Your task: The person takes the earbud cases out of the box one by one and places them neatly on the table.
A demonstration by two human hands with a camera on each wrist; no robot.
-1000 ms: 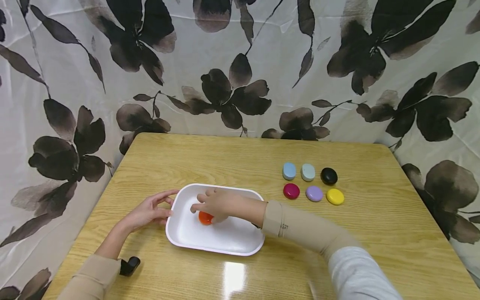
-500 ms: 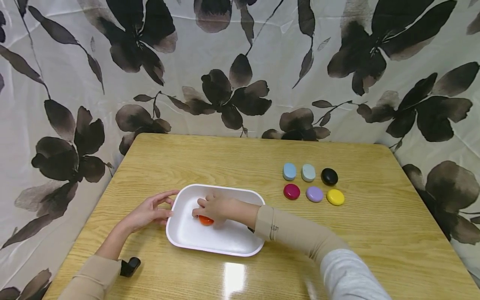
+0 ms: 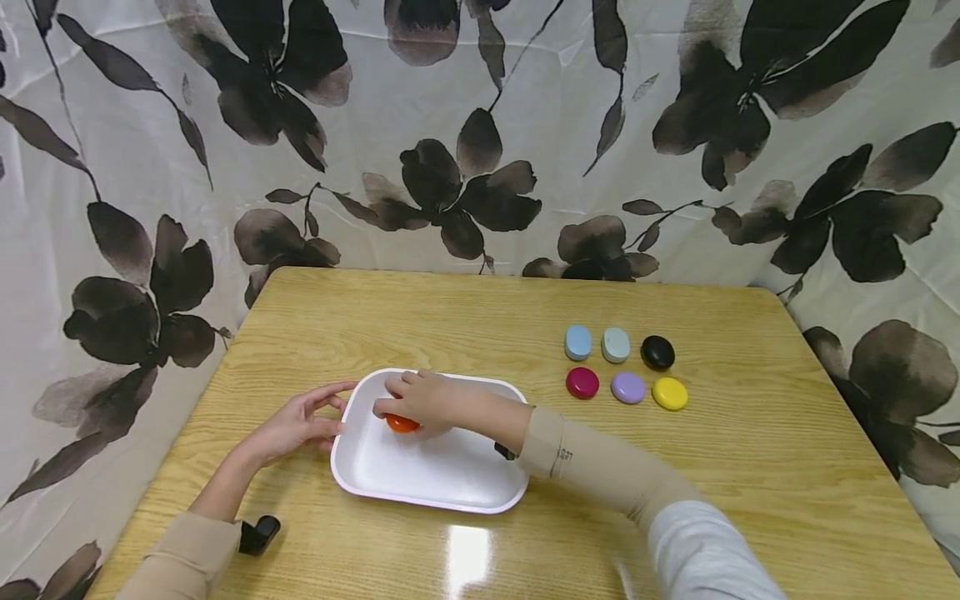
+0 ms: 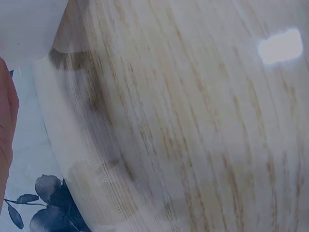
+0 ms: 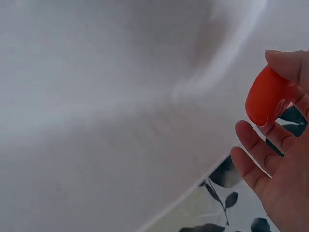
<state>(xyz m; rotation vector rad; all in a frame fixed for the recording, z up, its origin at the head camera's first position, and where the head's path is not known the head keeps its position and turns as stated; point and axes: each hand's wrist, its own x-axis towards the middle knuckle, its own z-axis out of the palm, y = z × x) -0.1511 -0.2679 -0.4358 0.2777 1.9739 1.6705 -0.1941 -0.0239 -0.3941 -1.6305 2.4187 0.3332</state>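
A glossy orange rounded disc (image 3: 402, 424) is pinched between the thumb and fingers of my right hand (image 3: 431, 402), over the left part of a white tray (image 3: 450, 492). In the right wrist view, the orange disc (image 5: 267, 99) sits between thumb and fingertips, while the other fingers are loosely bent. My left hand (image 3: 296, 425) is at the tray's left end, fingers extended and fingertips against the rim. The left wrist view shows only a strip of that hand (image 4: 6, 116) and a corner of the tray (image 4: 29, 29).
Right of the tray on the wooden table (image 3: 675, 483) lie two rows of smooth pieces: light blue (image 3: 577, 342), pale grey-green (image 3: 616, 345), black (image 3: 657, 352), dark red (image 3: 582, 382), purple (image 3: 628, 387) and yellow (image 3: 670, 393). A floral curtain (image 3: 465, 108) hangs behind the table.
My right hand has closed around the orange disc and moved it slightly left and toward the tray's far side. The left hand and tray have stayed in place.
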